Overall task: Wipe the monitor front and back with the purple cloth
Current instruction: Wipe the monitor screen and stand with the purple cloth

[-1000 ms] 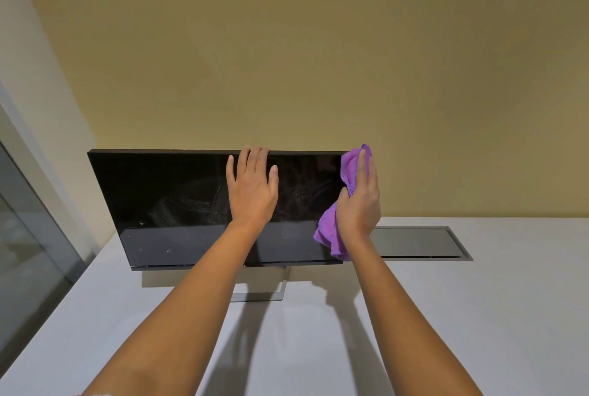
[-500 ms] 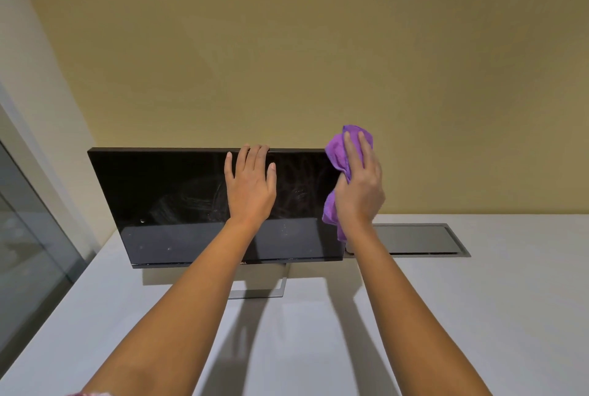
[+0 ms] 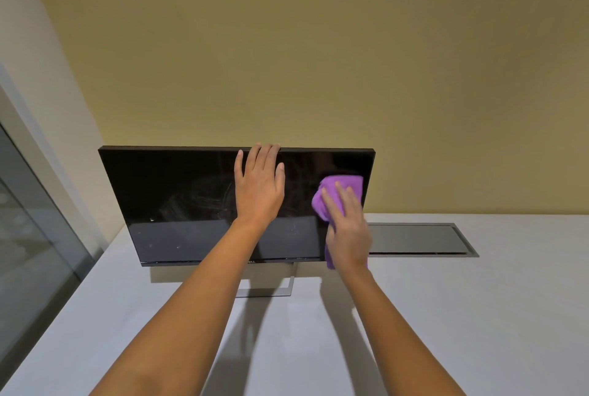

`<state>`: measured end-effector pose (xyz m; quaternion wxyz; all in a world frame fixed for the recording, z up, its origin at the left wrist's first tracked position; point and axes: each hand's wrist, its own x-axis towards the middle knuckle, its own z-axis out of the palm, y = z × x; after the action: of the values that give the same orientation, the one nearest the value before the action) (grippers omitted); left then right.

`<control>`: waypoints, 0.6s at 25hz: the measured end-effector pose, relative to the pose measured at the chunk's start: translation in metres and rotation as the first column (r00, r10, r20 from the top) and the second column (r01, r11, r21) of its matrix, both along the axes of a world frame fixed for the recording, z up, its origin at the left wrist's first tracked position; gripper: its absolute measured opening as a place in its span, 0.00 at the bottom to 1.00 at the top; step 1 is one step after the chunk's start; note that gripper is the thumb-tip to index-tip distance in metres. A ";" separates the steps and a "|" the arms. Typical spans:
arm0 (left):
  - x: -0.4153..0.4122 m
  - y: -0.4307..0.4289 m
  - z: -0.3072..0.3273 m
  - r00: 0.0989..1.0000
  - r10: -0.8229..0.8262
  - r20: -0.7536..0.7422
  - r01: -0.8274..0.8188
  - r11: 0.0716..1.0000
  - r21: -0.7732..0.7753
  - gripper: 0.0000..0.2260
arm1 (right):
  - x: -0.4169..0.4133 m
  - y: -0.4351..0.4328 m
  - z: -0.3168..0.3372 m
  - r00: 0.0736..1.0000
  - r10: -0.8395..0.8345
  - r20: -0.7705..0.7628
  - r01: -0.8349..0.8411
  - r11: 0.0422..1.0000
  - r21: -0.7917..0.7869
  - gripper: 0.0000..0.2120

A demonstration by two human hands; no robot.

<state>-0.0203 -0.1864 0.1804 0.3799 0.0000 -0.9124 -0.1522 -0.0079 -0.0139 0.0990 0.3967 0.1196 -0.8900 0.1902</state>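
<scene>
Pressing the purple cloth (image 3: 342, 191) flat against the monitor (image 3: 178, 201) screen's right side with my right hand (image 3: 347, 230), fingers spread over it, left hand (image 3: 259, 188) open, fingertips hooked on the top edge, monitor upright on the white surface (image 3: 446, 316).

Monitor (image 3: 178, 201): black screen, pale smear streaks. Cloth (image 3: 342, 187): plain purple. Stand (image 3: 280, 290): silver-grey. Table (image 3: 446, 316): white. Wall (image 3: 318, 45): mustard yellow. Hatch (image 3: 414, 238): grey.

monitor (image 3: 191, 204) logo: small light lettering on the bottom bezel, mid-edge, right next to the left forearm, looks like "DELL" but half covered, so not sure
other text: nothing else readable
</scene>
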 end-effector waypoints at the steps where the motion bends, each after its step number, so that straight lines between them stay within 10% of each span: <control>1: 0.001 0.000 0.001 1.000 0.001 0.003 -0.001 1.000 0.000 0.22 | -0.006 -0.004 0.017 0.998 -0.049 -0.049 0.043 0.992 -0.119 0.36; 4: 0.001 -0.003 0.004 1.000 -0.003 0.013 0.004 1.000 -0.014 0.22 | -0.021 -0.019 0.045 0.990 -0.132 -0.058 0.122 0.982 -0.145 0.38; 10: -0.003 -0.012 0.008 0.999 -0.047 0.017 0.048 0.999 -0.017 0.19 | 0.003 -0.021 -0.028 0.993 0.003 0.116 -0.037 0.954 0.298 0.44; 12: -0.002 -0.014 0.006 0.999 -0.053 0.000 0.053 0.998 -0.034 0.20 | 0.009 -0.017 -0.031 0.995 0.040 0.092 -0.058 0.978 0.199 0.41; 15: 0.000 -0.019 0.004 0.999 -0.045 -0.028 0.044 0.998 -0.047 0.20 | 0.005 -0.025 0.003 0.999 -0.015 0.051 0.032 0.937 -0.347 0.36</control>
<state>-0.0199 -0.2057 0.1846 0.3897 -0.0313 -0.9098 -0.1396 -0.0028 -0.0385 0.1016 0.3924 0.0327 -0.8530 0.3424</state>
